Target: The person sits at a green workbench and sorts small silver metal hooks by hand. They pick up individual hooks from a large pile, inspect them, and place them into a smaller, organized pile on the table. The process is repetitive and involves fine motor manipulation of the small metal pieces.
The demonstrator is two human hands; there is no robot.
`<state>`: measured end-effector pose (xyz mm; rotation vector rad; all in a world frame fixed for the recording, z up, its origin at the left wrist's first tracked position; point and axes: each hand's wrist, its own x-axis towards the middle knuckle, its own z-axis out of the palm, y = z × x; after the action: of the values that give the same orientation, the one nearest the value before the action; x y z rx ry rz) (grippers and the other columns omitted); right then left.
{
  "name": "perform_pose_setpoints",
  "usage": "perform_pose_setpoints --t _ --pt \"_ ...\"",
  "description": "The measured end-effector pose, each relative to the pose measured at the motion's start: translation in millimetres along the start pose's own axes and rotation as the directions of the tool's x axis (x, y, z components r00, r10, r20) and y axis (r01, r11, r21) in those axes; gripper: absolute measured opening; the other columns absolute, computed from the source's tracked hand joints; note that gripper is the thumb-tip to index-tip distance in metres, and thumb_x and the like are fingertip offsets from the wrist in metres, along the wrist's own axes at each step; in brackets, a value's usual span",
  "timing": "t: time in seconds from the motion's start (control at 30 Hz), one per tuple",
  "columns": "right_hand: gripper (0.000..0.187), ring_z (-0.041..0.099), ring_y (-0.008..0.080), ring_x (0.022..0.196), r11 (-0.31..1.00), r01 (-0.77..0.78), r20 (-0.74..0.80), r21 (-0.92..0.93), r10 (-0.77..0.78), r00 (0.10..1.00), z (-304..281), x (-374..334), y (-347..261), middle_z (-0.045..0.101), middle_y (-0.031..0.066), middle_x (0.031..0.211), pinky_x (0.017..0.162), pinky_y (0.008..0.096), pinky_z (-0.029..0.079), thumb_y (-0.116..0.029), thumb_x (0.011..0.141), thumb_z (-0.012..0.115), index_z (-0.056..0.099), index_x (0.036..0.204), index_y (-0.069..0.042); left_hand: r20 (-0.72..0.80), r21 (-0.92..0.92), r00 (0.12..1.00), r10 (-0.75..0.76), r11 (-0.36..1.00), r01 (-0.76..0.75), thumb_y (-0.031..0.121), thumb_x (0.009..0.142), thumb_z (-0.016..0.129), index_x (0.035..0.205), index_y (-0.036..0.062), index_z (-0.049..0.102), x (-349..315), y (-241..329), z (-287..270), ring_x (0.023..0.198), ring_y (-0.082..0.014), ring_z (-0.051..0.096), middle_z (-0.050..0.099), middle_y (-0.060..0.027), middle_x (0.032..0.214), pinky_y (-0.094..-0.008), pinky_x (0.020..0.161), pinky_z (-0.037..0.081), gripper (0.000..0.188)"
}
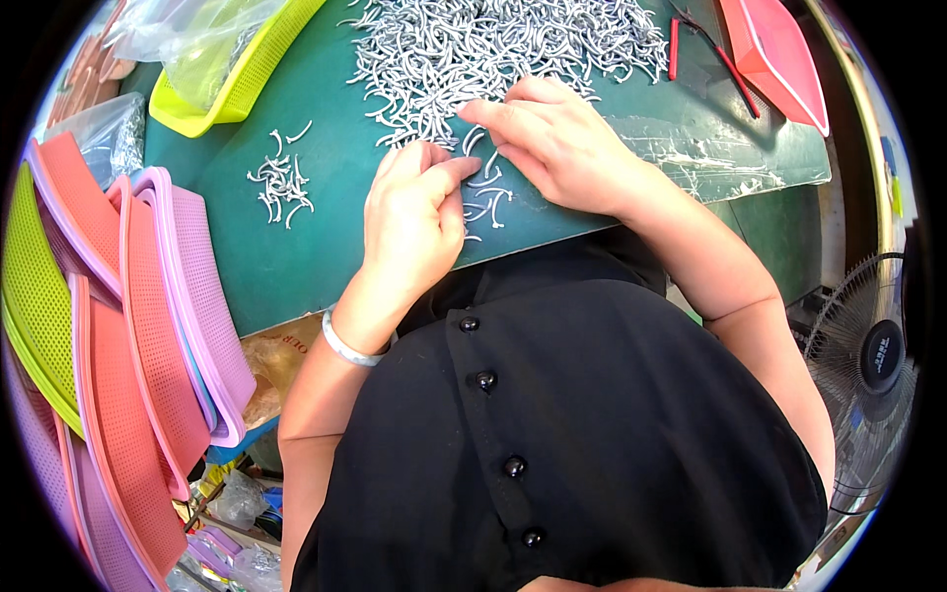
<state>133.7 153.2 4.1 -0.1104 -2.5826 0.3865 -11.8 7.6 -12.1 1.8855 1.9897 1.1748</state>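
Grey pieces (513, 54) heap beyond the left hand (409, 207) and right hand (560, 146); several lie between. Both hands are partly curled; whether either grips anything cannot be determined.

The person wears a loose black top (651, 414) of plain, smooth cloth with soft folds. Round, glossy black buttons (514, 466) run in a single row along its front placket (500, 419). A slim, pale bracelet (347, 342) rings the left wrist. Both forearms (725, 252) are bare, as are the left hand (414, 207) and right hand (567, 148).
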Motion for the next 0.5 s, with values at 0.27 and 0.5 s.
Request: perform_pose_setpoints --t 0.27,0.5 --pt "0.044 0.058 0.0253 0.085 0.977 -0.054 0.085 0.206 0.037 0.996 -6.8 -2.3 -1.4 0.065 0.0040 0.084 0.079 0.0389 0.046 -0.004 0.078 0.063 0.060 0.122 -0.007 -0.010 -0.014 1.000 -0.009 1.000 0.009 -0.006 0.074 0.061 0.090 0.0050 0.072 -3.4 0.3 -1.0 0.082 -0.0279 0.058 0.058 -0.0087 0.084 -0.0381 0.074 0.048 0.022" --pt "0.048 0.057 0.0256 0.083 0.984 -0.061 -0.017 0.165 0.064 0.998 8.1 4.2 8.1 0.063 0.0041 0.083 0.077 0.0382 0.047 0.001 0.077 0.064 0.058 0.125 -0.007 -0.076 0.002 0.997 -0.001 1.000 0.002 -0.004 0.074 0.062 0.089 0.0043 0.070 -3.4 -3.7 -0.5 0.082 -0.0282 0.058 0.059 -0.0090 0.083 -0.0382 0.073 0.048 0.019"
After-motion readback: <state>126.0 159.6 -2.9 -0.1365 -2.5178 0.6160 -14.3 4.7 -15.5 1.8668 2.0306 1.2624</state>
